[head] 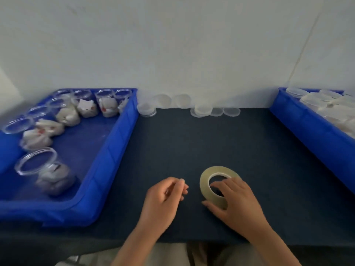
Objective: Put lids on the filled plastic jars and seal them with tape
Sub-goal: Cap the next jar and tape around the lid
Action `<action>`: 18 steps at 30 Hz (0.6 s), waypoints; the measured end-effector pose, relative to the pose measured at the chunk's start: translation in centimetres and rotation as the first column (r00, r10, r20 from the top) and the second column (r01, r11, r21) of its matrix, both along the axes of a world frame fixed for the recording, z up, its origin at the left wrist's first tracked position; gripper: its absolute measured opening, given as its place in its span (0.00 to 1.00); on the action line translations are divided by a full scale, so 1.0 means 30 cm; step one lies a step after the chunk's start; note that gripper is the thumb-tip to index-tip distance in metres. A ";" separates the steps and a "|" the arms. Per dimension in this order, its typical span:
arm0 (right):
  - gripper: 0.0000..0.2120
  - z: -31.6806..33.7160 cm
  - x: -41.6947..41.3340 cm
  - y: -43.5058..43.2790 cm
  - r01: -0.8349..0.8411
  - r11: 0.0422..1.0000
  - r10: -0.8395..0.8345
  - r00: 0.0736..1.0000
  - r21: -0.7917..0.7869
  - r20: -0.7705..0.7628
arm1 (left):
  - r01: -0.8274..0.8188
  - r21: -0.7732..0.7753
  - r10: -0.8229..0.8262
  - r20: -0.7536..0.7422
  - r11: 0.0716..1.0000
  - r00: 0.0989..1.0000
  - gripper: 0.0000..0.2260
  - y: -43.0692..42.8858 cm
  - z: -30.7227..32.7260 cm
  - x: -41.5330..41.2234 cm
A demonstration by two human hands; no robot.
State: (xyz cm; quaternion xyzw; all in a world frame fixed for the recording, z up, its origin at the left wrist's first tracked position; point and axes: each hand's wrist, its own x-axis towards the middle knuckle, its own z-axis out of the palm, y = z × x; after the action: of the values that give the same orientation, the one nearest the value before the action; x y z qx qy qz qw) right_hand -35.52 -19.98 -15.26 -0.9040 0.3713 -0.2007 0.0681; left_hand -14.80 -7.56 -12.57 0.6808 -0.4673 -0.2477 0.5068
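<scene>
Tape roll (pixel 204 182): one, a flat ring of pale yellowish translucent tape on a white core, lying on its side on the near centre of the tabletop (pixel 192 141). Right hand (pixel 237 201): grasps the roll from the near side, fingers laid over the ring with one reaching into the core, thumb against the outer near edge. Left hand (pixel 163 198): just beside the roll, not touching it, fingers curled and thumb meeting the forefinger tip; nothing can be made out in the pinch. Plastic jars (pixel 35 163): clear, round, wide-mouthed, thin-walled, without lids; about eight countable by their rims, though blur makes the count unsure. All stand in the left bin (pixel 115 150), ranged along its left and far sides, each holding crumpled white packets, some with red marks. Loose lids (pixel 202 110): clear flat discs with shallow rims, about six showing, some stacked, in a row at the far edge of the tabletop along the white wall (pixel 192 45), between the two bins. Right bin (pixel 307 127): holds a heap of further clear lids (pixel 315 101), overlapped beyond counting. Bins: two, bright blue moulded plastic, rectangular, with sloping smooth walls. Tabletop covering: dark navy, matte, finely grained like cloth.
</scene>
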 end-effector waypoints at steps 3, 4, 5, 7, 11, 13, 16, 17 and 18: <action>0.24 0.009 0.007 0.010 0.020 1.000 -0.020 0.999 -0.004 0.025 | 0.065 -0.007 -0.063 0.170 0.998 0.983 0.08 0.083 0.086 0.045; 0.23 0.015 0.011 0.015 0.034 0.999 -0.034 0.999 -0.002 0.020 | 0.060 -0.009 -0.056 0.225 0.998 0.973 0.08 0.106 0.119 0.068; 0.22 0.020 0.016 0.019 0.045 0.999 -0.045 0.999 -0.008 0.013 | 0.046 -0.012 -0.041 0.272 0.999 0.961 0.09 0.129 0.152 0.097; 0.20 0.025 0.024 0.024 0.051 0.999 -0.051 0.999 -0.018 0.003 | 0.006 -0.016 0.000 0.325 1.000 0.946 0.09 0.171 0.214 0.163; 0.17 0.035 0.041 0.027 0.089 0.996 -0.089 0.996 0.000 -0.009 | -0.230 -0.049 0.227 0.444 0.972 0.867 0.11 0.266 0.314 0.397; 0.19 0.044 0.041 0.034 0.105 0.994 -0.104 0.994 0.042 -0.033 | -0.445 -0.037 0.402 0.499 0.895 0.768 0.12 0.319 0.342 0.560; 0.19 0.037 0.036 0.023 0.028 0.999 -0.028 1.000 0.038 -0.007 | -0.718 0.236 0.316 0.778 0.655 0.544 0.26 0.375 0.320 0.779; 0.18 0.045 0.041 0.020 0.043 0.998 -0.043 0.999 0.050 0.002 | -0.734 0.334 0.243 0.795 0.591 0.557 0.32 0.382 0.303 0.828; 0.18 0.058 0.047 0.021 0.073 0.994 -0.072 0.997 0.080 -0.009 | -0.717 0.400 0.223 0.765 0.570 0.604 0.35 0.383 0.289 0.861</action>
State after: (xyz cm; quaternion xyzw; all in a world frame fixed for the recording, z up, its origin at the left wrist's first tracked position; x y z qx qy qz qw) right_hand -34.10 -19.35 -13.51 -0.8871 0.4119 -0.1850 0.0958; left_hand 11.03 3.93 -3.90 0.9599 -0.2689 0.0041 0.0795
